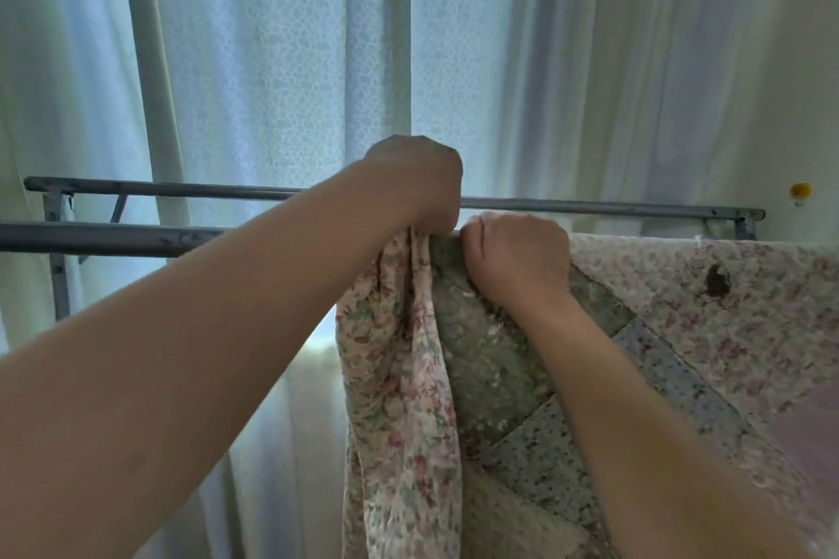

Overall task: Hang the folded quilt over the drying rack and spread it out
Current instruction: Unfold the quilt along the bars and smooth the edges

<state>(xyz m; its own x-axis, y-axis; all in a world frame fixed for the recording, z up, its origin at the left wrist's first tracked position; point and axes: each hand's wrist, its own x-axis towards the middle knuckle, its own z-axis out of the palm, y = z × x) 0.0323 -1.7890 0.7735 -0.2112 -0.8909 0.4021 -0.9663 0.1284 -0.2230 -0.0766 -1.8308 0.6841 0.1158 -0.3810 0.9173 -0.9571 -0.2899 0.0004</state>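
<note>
A floral patchwork quilt (708, 322) hangs over the near bar of a grey metal drying rack (100, 238), covering the right half of the bar. Its left edge is bunched into hanging folds (399, 399). My left hand (415, 182) is clenched on the top of that bunched edge at the bar. Just to its right, my right hand (517, 254) grips the quilt where it crosses the bar. Both forearms reach up from below. The bar under the quilt is hidden.
A second rack bar (613, 210) runs behind, parallel to the near one. The left part of the near bar is bare. Pale curtains (281, 59) hang close behind the rack. A small yellow object (800, 191) sits on the wall at right.
</note>
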